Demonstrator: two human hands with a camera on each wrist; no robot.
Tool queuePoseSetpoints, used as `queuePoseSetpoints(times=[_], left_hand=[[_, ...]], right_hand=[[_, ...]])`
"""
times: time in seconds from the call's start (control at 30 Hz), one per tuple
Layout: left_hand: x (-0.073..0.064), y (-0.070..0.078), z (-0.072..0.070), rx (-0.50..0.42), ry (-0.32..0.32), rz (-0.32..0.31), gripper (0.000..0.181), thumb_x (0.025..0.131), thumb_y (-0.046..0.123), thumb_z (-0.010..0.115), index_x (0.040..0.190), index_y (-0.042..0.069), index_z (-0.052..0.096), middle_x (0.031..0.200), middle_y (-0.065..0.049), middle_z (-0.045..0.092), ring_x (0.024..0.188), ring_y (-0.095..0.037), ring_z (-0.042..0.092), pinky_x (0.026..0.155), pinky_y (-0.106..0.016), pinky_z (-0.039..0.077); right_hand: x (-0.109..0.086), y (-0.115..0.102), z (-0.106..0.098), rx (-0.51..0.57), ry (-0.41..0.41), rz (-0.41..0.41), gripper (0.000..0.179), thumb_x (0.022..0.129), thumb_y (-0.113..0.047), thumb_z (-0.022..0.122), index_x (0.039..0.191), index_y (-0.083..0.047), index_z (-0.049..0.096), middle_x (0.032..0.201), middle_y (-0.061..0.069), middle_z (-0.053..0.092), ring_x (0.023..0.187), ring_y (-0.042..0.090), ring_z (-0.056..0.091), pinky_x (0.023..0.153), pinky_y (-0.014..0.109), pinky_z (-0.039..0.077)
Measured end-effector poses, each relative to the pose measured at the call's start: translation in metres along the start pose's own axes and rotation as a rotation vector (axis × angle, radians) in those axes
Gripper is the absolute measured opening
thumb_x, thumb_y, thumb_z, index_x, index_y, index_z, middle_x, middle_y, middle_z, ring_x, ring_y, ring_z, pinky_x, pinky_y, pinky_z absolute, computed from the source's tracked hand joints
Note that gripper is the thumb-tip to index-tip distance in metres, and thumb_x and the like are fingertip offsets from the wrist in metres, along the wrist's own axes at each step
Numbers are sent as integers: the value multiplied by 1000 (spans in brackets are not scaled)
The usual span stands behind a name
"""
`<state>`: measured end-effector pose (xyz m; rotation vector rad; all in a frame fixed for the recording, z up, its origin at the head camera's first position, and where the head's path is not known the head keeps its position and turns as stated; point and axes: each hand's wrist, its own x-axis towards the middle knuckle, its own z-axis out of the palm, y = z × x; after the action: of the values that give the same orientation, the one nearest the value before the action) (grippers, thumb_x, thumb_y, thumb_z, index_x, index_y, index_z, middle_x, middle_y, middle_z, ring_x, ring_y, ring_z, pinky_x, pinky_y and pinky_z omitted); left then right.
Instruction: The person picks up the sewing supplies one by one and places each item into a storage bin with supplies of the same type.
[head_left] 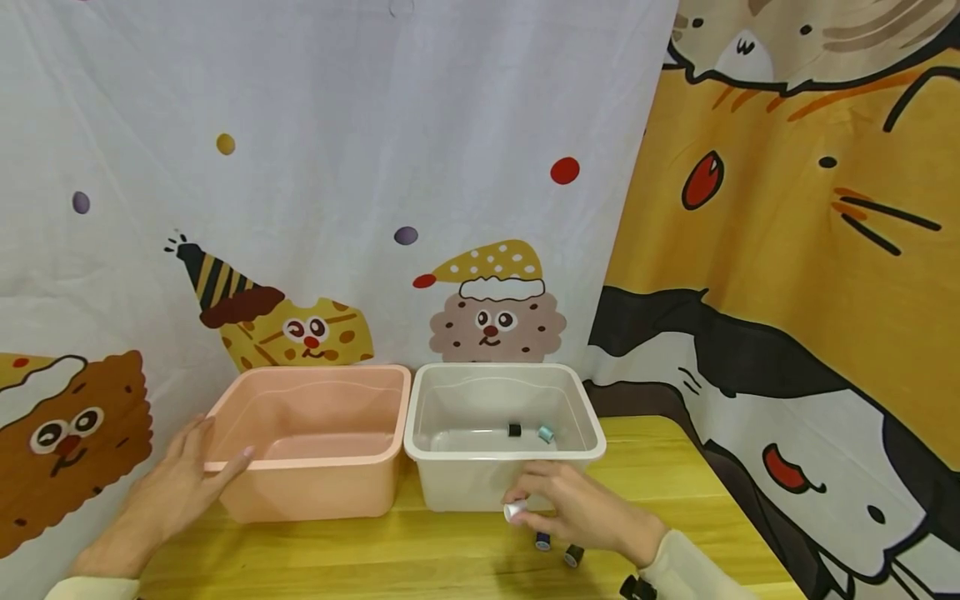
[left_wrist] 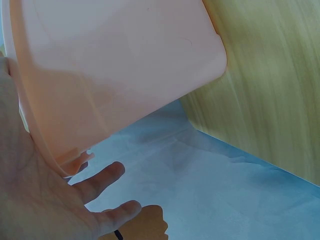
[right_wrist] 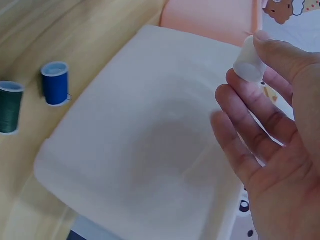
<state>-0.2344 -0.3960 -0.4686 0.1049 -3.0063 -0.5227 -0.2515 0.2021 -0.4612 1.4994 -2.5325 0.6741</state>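
A white thread spool [head_left: 515, 510] is pinched between the thumb and fingers of my right hand [head_left: 573, 504], in front of the grey-white bin [head_left: 504, 456]. Inside that bin lie a black spool [head_left: 513, 430] and a teal spool [head_left: 546, 433]. My left hand [head_left: 168, 483] rests at the left front corner of the pink bin [head_left: 330, 461], thumb over the rim. In the left wrist view, two extended fingers [left_wrist: 102, 182] point away from the bin's wall. A blue spool [right_wrist: 56, 85] and a dark green spool [right_wrist: 10, 107] stand on the table below my right hand.
The two bins stand side by side on a yellow wood-grain table [head_left: 315, 562]. Behind them hangs a white cartoon-print cloth [head_left: 337, 125], and an orange cat-print cloth [head_left: 750, 250] hangs at the right. Something black [head_left: 637, 588] shows beside my right sleeve.
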Motion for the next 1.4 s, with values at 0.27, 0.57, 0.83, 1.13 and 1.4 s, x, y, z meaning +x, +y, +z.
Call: queuePoseSetpoints(times=[0.27,0.57,0.83,1.13,1.4], left_hand=[[0,1,-1,-4,6,0,118,117,76,43,176,-20,7,173,-55,16,142,-85,44,101,-96,48],[0,1,0,-2,7,2,119,117,76,43,175,-20,6,172,-57,16,141,-85,45,100,-96,49],[0,1,0,-2,9,0,119,117,76,43,176,-19,5,172,-57,16,141,-85,45,100,-96,48],[0,1,0,-6,12,7,118,117,75,43,176,-19,4,173,-56,15,142,-85,44,100,-96,48],[0,0,1,-4,6,4,118,117,76,43,176,-20,6,173,-56,15,142,-85,44,101,-96,48]], right_hand=[[6,-5,-14,-6,13,14,13,112,-33,81,122,-25,84,119,-13,79,103,-2,69,88,23,67],[11,-6,-29,-35,62,-27,17,109,-26,85,125,-19,84,117,-10,80,98,1,72,87,20,66],[14,-3,-37,-29,52,-26,19,110,-24,84,128,-19,84,119,-9,81,100,-3,72,88,27,70],[19,3,-45,-57,82,-42,18,109,-23,85,126,-16,85,118,-8,81,100,0,75,86,27,70],[23,10,-54,-87,102,-35,20,108,-24,87,125,-14,86,114,-8,83,99,1,76,86,28,70]])
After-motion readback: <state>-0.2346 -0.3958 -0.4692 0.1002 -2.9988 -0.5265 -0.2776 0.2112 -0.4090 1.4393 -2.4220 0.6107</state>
